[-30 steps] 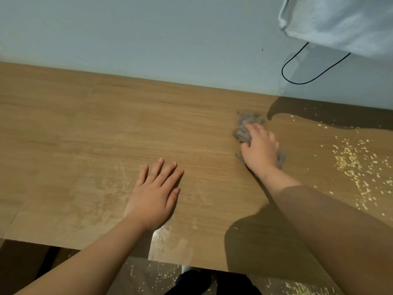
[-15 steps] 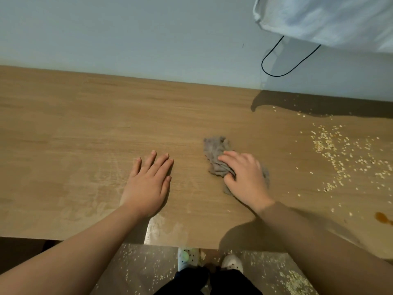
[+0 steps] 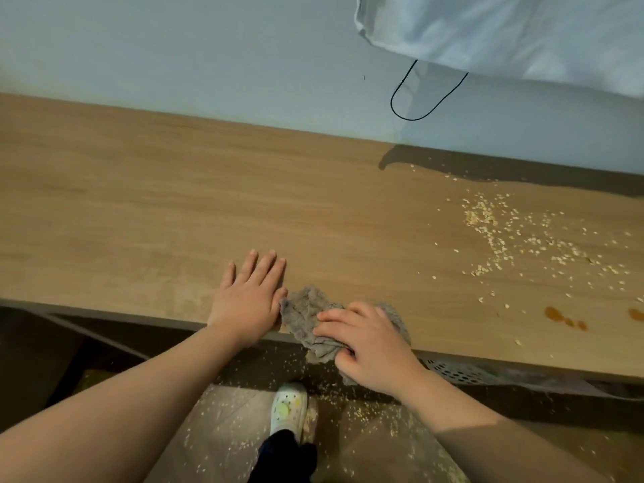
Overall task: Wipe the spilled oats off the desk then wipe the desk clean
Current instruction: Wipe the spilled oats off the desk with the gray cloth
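A crumpled grey cloth (image 3: pixel 303 313) lies at the front edge of the wooden desk (image 3: pixel 156 203), partly hanging over it. My right hand (image 3: pixel 369 346) grips the cloth with curled fingers right at the edge. Just left of the cloth, my left hand (image 3: pixel 249 298) rests flat on the desk with straight fingers. Spilled oats (image 3: pixel 505 235) are scattered over the right part of the desk. Brown liquid spots (image 3: pixel 561 317) sit near the front edge at the right.
Oats (image 3: pixel 359 413) lie strewn on the floor below the desk, around my white shoe (image 3: pixel 288 409). A white perforated basket (image 3: pixel 456 373) shows under the desk at the right. A light cloth (image 3: pixel 522 33) and a black cord (image 3: pixel 418 99) hang at the wall.
My right hand has dragged the cloth from the back of the desk toward me to the front edge. The left hand has stayed flat on the desk.
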A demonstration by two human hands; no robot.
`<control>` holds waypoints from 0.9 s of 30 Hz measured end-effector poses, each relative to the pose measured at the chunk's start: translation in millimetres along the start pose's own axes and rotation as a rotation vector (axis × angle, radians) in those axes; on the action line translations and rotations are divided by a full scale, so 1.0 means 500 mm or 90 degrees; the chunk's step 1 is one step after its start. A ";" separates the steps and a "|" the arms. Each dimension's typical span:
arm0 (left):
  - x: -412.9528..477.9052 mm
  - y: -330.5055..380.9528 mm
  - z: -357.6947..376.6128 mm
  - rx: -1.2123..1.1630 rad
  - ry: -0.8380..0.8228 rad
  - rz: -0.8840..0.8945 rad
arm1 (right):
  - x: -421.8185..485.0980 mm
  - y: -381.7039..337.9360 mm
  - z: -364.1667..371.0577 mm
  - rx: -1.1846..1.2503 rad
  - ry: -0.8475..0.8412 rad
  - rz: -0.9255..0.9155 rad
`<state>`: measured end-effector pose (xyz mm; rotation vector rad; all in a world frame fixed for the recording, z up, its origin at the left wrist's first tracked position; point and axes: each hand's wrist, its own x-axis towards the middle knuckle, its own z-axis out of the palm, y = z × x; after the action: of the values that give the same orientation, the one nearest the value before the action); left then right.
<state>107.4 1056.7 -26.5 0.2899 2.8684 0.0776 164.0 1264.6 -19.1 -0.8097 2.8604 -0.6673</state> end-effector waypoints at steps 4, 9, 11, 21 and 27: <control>-0.073 0.062 0.019 -0.011 -0.010 0.019 | -0.078 0.010 -0.013 -0.066 -0.041 -0.067; -0.100 0.077 0.013 -0.029 -0.038 0.018 | -0.158 0.018 -0.055 0.005 0.054 0.194; -0.108 0.088 0.015 -0.037 -0.046 0.014 | -0.163 0.019 -0.070 0.033 0.228 0.298; -0.049 0.128 -0.003 -0.102 0.057 -0.021 | -0.029 0.002 -0.016 -0.112 0.012 0.228; 0.045 0.147 -0.022 -0.084 0.032 0.005 | -0.073 0.165 -0.078 -0.147 0.150 0.563</control>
<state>97.4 1132.7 -15.9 0.2773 2.8946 0.2770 148.0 1361.8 -20.8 0.5743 3.0738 -0.3166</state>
